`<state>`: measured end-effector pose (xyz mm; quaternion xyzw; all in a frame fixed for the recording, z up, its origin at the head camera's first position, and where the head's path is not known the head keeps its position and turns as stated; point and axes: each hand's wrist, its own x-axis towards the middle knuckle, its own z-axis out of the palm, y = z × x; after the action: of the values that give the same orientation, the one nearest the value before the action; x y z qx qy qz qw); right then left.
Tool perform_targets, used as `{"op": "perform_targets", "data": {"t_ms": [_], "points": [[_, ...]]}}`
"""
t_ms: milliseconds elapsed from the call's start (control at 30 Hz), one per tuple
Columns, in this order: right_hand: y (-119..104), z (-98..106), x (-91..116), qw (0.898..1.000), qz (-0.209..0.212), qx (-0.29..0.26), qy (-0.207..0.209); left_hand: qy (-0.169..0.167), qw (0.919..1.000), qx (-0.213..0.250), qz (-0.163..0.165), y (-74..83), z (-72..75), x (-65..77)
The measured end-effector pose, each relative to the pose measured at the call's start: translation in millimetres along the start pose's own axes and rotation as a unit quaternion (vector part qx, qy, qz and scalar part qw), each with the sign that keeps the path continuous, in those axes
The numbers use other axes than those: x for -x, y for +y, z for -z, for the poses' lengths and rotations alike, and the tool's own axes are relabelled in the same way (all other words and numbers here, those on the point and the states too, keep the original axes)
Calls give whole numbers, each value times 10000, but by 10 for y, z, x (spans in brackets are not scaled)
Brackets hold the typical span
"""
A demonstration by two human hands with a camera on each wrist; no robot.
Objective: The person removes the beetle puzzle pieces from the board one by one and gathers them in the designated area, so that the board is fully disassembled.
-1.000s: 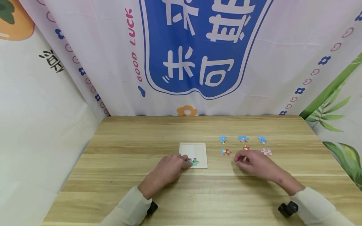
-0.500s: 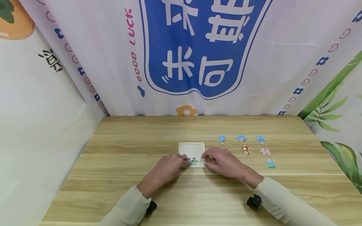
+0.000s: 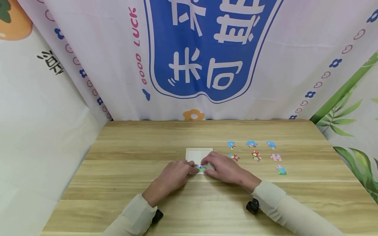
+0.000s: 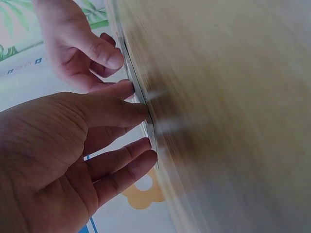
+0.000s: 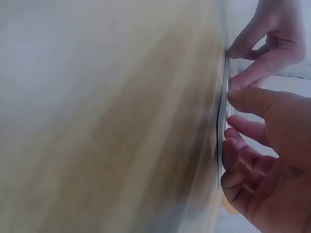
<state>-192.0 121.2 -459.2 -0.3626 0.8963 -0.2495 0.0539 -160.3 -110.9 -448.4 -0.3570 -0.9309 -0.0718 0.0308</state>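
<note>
A pale square puzzle tray (image 3: 195, 149) lies on the table, with green, red and purple jigsaw pieces (image 3: 200, 168) along its near side. My left hand (image 3: 175, 175) holds the tray at its near left corner, thumb and forefinger partly covering the pieces. My right hand (image 3: 222, 167) reaches over the tray's right side, forefinger and thumb at the far and near sides of the pieces. In the left wrist view, the left hand (image 4: 58, 150) has its thumb at the tray's thin edge (image 4: 139, 90). In the right wrist view, the right hand's (image 5: 286, 131) thumb meets that edge.
Right of the tray lie several loose jigsaw pieces: blue ones (image 3: 252, 144) at the back, red ones (image 3: 256, 156) and a pink one (image 3: 276, 157) before them, and a blue-green corner piece (image 3: 281, 169) nearest. A printed cloth (image 3: 165, 108) hangs behind the table (image 3: 141, 137).
My right hand has moved left from beside the loose pieces to the pieces in the tray, uncovering the corner piece on the table. My left hand has stayed at the tray.
</note>
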Motion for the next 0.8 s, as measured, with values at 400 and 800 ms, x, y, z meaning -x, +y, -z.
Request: {"op": "perform_targets", "data": {"t_ms": [400,800], "points": [[1,7,-41,9996,-110,-216,-172,46,9987,490,-99,-44,14,15],[-6,27,-48,9990,-228,-300,-249,-51,9986,500,190,-97,33,47]]}}
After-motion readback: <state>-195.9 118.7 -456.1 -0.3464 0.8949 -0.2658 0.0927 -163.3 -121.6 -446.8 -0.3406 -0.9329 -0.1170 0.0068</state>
